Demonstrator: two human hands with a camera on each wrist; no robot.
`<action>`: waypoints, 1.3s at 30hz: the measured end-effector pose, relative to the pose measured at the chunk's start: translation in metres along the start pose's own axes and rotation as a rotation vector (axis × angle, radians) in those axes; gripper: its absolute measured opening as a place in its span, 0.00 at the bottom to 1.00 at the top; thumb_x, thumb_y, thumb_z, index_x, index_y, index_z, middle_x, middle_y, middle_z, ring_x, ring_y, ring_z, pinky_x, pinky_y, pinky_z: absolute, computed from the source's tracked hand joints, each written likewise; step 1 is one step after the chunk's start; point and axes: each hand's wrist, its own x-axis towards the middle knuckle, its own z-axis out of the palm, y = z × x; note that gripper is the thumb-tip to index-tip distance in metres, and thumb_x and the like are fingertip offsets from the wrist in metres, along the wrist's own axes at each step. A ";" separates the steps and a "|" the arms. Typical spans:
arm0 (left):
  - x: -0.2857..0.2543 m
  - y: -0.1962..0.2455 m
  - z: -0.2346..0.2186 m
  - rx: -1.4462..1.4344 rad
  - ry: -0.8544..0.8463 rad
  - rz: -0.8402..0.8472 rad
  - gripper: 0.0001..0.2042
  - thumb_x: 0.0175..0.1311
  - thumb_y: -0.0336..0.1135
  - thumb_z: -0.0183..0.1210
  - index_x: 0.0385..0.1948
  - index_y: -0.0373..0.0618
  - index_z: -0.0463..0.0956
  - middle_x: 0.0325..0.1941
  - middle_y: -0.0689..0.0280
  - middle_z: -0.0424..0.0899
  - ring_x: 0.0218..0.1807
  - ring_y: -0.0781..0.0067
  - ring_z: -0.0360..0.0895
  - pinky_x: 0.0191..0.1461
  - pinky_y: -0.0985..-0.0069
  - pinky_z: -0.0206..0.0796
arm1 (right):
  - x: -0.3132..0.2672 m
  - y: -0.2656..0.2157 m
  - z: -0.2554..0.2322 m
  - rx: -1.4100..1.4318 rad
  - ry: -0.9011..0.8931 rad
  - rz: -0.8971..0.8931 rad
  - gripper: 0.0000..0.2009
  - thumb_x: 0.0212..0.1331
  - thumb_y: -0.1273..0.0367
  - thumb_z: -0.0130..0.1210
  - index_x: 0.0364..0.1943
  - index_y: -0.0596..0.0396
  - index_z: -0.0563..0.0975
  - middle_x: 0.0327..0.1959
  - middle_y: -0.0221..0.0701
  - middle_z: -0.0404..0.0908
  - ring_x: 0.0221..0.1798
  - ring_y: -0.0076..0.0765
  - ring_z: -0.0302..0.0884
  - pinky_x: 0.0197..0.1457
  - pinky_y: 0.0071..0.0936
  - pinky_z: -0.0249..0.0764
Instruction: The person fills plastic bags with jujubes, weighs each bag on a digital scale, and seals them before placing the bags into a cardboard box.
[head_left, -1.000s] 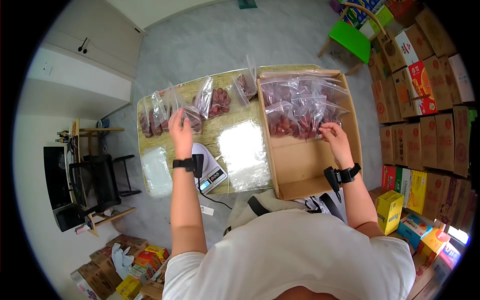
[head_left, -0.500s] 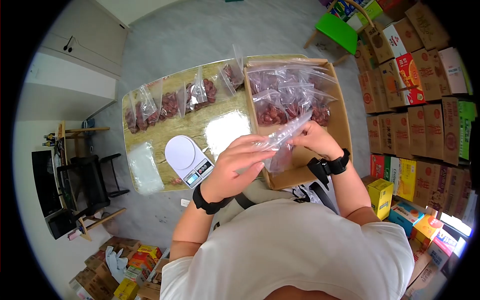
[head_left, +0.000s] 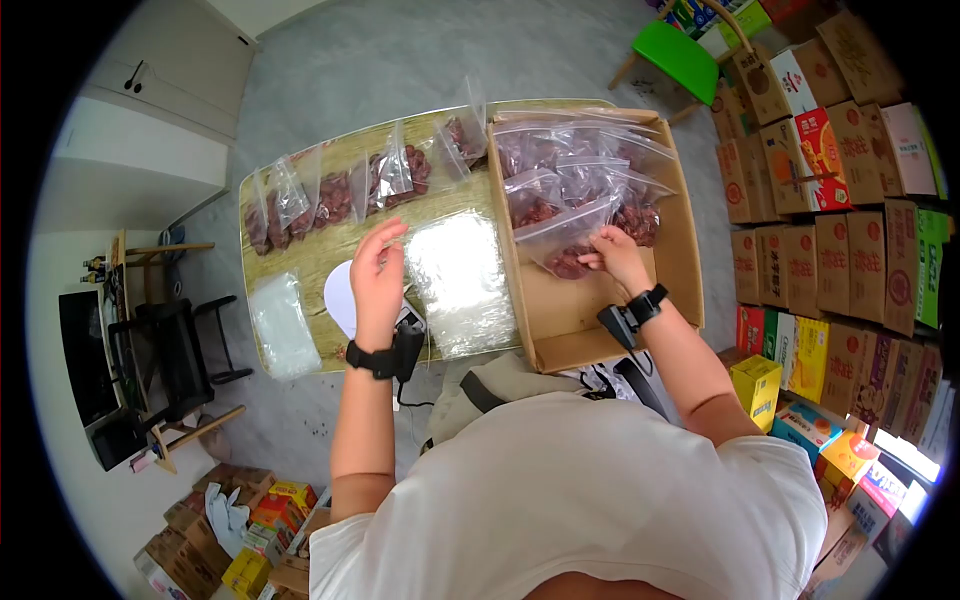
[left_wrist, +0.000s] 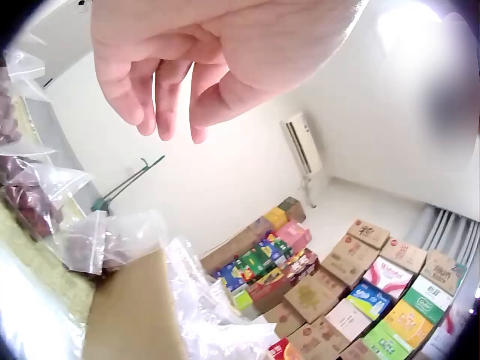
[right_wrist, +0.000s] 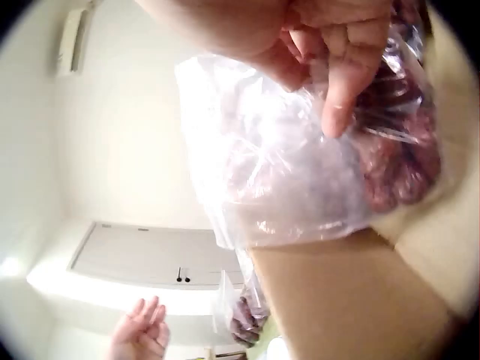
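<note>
My right hand [head_left: 622, 262] pinches a clear zip bag of dark red dates [head_left: 570, 262] between thumb and fingers. This bag leans at the near side of the filled bags [head_left: 590, 180] inside the cardboard box [head_left: 590, 355]. In the right wrist view, the fingers [right_wrist: 341, 105] press into the crinkled plastic beside the fruit. My left hand [head_left: 378, 275] is raised over the table, palm facing the box, its fingers loosely bent around nothing. Beneath it, the white kitchen scale [head_left: 341, 298] is partly hidden.
Several filled bags [head_left: 333, 200] stand in a row along the table's far edge. Flat clear bags [head_left: 285, 325] lie at the table's left, and a shiny plastic sheet [head_left: 460, 285] lies beside the box. Stacked cartons [head_left: 850, 240] and a green chair [head_left: 677, 62] stand to the right.
Half a second ago both hands were together at a bag before my chest. The bag has since gone down into the box with my right hand; my left hand has moved away leftward.
</note>
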 end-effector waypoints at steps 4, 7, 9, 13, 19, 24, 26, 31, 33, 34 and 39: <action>0.033 -0.052 0.014 0.296 -0.033 0.048 0.14 0.54 0.25 0.52 0.43 0.46 0.76 0.56 0.51 0.69 0.56 0.56 0.67 0.56 0.71 0.60 | 0.045 0.048 0.023 0.563 0.021 0.135 0.08 0.61 0.75 0.43 0.44 0.56 0.68 0.44 0.34 0.74 0.46 0.34 0.76 0.42 0.20 0.75; 0.061 -0.088 0.030 0.628 -0.082 0.120 0.17 0.52 0.29 0.55 0.46 0.49 0.75 0.62 0.45 0.60 0.63 0.46 0.57 0.63 0.64 0.52 | 0.051 0.065 0.033 0.641 0.005 0.167 0.11 0.60 0.76 0.43 0.47 0.56 0.66 0.44 0.35 0.74 0.45 0.35 0.76 0.43 0.22 0.75; 0.075 -0.105 0.037 0.716 -0.118 0.101 0.18 0.50 0.32 0.57 0.47 0.51 0.75 0.65 0.43 0.54 0.65 0.43 0.52 0.66 0.61 0.48 | 0.044 0.058 0.034 0.622 0.003 0.173 0.13 0.60 0.77 0.44 0.49 0.55 0.66 0.44 0.36 0.74 0.45 0.34 0.76 0.43 0.22 0.75; 0.093 -0.115 0.039 0.976 -0.227 -0.149 0.22 0.48 0.38 0.60 0.49 0.52 0.74 0.69 0.51 0.45 0.68 0.44 0.46 0.67 0.58 0.48 | 0.020 0.040 0.018 0.424 0.163 0.250 0.14 0.59 0.76 0.44 0.49 0.53 0.66 0.44 0.34 0.72 0.42 0.34 0.76 0.42 0.23 0.75; 0.112 -0.141 0.012 0.931 -0.012 0.060 0.25 0.49 0.34 0.57 0.52 0.35 0.67 0.60 0.53 0.65 0.62 0.48 0.57 0.65 0.62 0.51 | -0.007 0.029 -0.013 0.373 0.091 0.277 0.10 0.58 0.73 0.46 0.44 0.51 0.67 0.38 0.29 0.71 0.37 0.31 0.75 0.40 0.25 0.73; 0.089 -0.086 -0.010 0.482 0.015 0.109 0.17 0.58 0.24 0.51 0.50 0.38 0.72 0.57 0.58 0.71 0.59 0.65 0.66 0.62 0.74 0.56 | -0.022 0.015 -0.012 0.399 0.008 0.187 0.10 0.59 0.71 0.47 0.45 0.51 0.68 0.40 0.29 0.73 0.37 0.30 0.75 0.40 0.23 0.72; 0.075 -0.058 -0.017 0.285 0.001 0.068 0.16 0.57 0.26 0.52 0.49 0.39 0.73 0.56 0.58 0.72 0.60 0.64 0.65 0.64 0.73 0.53 | -0.034 -0.005 -0.001 0.403 -0.017 0.152 0.11 0.59 0.71 0.48 0.45 0.52 0.68 0.42 0.30 0.73 0.37 0.30 0.75 0.41 0.23 0.72; 0.024 0.055 -0.015 0.064 -0.172 0.122 0.15 0.55 0.32 0.57 0.45 0.40 0.76 0.52 0.59 0.76 0.62 0.63 0.64 0.66 0.67 0.50 | -0.067 -0.047 0.037 0.157 -0.351 -0.149 0.21 0.52 0.73 0.57 0.51 0.54 0.67 0.50 0.31 0.72 0.33 0.19 0.71 0.38 0.17 0.69; 0.006 0.086 -0.015 0.076 -0.308 0.252 0.15 0.55 0.35 0.58 0.44 0.40 0.77 0.49 0.60 0.78 0.62 0.60 0.64 0.65 0.63 0.51 | -0.081 -0.058 0.047 0.087 -0.310 -0.253 0.24 0.50 0.74 0.59 0.54 0.54 0.65 0.51 0.30 0.72 0.31 0.16 0.69 0.37 0.15 0.67; 0.000 0.096 -0.012 0.043 -0.373 0.324 0.15 0.54 0.35 0.59 0.43 0.40 0.78 0.48 0.61 0.79 0.61 0.59 0.64 0.64 0.62 0.52 | -0.088 -0.063 0.049 0.014 -0.279 -0.355 0.28 0.47 0.75 0.61 0.56 0.55 0.64 0.51 0.30 0.71 0.29 0.13 0.67 0.35 0.14 0.66; -0.018 0.133 0.016 -0.005 -0.694 0.431 0.13 0.51 0.30 0.60 0.40 0.41 0.79 0.46 0.62 0.80 0.58 0.57 0.68 0.59 0.63 0.58 | -0.103 -0.081 0.036 -0.151 -0.385 -0.343 0.27 0.50 0.75 0.59 0.57 0.54 0.65 0.49 0.24 0.72 0.24 0.08 0.57 0.26 0.11 0.58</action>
